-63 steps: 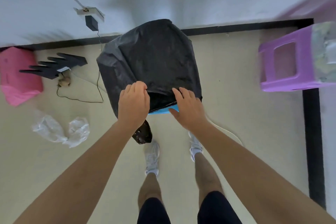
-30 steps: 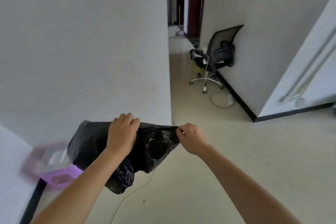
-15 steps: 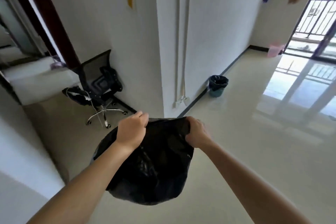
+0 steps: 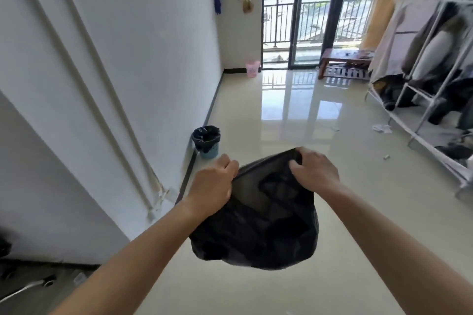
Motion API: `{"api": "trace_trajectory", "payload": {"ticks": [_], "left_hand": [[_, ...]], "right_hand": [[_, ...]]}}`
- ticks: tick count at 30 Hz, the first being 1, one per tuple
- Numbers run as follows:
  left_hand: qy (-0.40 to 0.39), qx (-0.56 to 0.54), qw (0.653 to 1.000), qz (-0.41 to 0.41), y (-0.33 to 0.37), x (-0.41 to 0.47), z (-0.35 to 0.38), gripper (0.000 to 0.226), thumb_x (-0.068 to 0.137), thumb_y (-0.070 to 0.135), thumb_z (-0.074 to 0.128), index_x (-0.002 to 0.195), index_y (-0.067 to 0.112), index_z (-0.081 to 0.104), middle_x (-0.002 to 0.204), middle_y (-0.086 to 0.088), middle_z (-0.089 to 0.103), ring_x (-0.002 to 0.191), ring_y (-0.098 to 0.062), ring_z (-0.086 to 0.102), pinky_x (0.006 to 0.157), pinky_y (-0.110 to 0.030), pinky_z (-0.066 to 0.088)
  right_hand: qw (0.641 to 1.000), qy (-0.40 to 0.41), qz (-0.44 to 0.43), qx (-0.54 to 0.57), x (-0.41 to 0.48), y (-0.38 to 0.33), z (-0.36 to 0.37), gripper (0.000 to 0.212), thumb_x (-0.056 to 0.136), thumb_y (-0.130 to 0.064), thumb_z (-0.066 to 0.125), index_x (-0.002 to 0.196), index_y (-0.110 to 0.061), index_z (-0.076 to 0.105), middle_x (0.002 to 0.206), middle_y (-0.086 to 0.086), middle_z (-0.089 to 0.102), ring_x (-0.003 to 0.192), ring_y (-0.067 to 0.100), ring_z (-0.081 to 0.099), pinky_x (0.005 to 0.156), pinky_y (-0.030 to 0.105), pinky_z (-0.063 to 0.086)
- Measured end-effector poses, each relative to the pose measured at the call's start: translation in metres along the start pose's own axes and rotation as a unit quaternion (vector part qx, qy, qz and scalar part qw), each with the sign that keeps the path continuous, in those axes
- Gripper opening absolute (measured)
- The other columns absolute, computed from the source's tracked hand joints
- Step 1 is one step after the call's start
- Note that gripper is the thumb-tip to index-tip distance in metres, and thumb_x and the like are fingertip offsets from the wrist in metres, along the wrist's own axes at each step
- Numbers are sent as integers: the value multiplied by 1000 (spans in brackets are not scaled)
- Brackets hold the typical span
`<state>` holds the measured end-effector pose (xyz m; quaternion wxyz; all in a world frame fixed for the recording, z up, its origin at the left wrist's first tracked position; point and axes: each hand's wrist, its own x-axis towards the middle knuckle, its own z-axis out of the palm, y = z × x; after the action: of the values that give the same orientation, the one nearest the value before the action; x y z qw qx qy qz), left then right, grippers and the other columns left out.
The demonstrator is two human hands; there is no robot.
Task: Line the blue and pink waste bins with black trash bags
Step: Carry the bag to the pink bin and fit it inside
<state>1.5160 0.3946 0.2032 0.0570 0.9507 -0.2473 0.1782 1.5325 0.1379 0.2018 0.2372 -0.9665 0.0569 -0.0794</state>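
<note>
Two hands, left hand (image 4: 213, 185) and right hand (image 4: 313, 170), fingers pinching one black trash bag (image 4: 258, 233)'s rim; beyond it, one lined blue bin (image 4: 207, 142), one pink bin (image 4: 252, 68) farther.

The view has swung from the corner with the purple stool, past the office chair, to the balcony room, where the lined blue bin (image 4: 206, 141) now sits nearer and the pink bin (image 4: 252, 69) stands by the door.
</note>
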Motion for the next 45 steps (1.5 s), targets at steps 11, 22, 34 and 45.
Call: {"api": "trace_trajectory", "payload": {"ticks": [11, 22, 34, 45], "left_hand": [[-47, 24, 996, -78, -76, 345, 110, 14, 80, 9, 56, 88, 21, 58, 76, -2, 65, 69, -28, 63, 61, -35, 53], [-64, -325, 901, -280, -262, 596, 235, 21, 74, 39, 76, 80, 23, 62, 61, 6, 71, 49, -6, 67, 58, -29, 55], [-111, -414, 863, -267, -404, 954, 348, 23, 71, -8, 48, 66, 13, 57, 68, -7, 60, 68, -26, 55, 58, -36, 46], [-176, -371, 852, -323, -490, 1320, 490, 35, 83, 37, 60, 66, 7, 63, 69, -3, 65, 56, -18, 53, 44, -22, 32]], "right_hand": [[994, -11, 8, -113, 307, 81, 6, 89, 75, -8, 60, 149, -28, 16, 116, 6, 47, 81, 32, 62, 58, 33, 40], [983, 19, -82, -161, 662, 30, 75, 92, 78, -4, 59, 152, -23, 8, 125, 10, 47, 83, 34, 62, 58, 37, 40], [986, 42, -55, -151, 1010, 60, 101, 82, 80, -20, 58, 149, -25, 14, 117, 10, 51, 82, 36, 62, 59, 37, 41], [984, 69, -95, -133, 1383, 133, 150, 71, 90, -20, 47, 152, -26, 14, 117, 10, 54, 78, 35, 62, 61, 41, 47]]}}
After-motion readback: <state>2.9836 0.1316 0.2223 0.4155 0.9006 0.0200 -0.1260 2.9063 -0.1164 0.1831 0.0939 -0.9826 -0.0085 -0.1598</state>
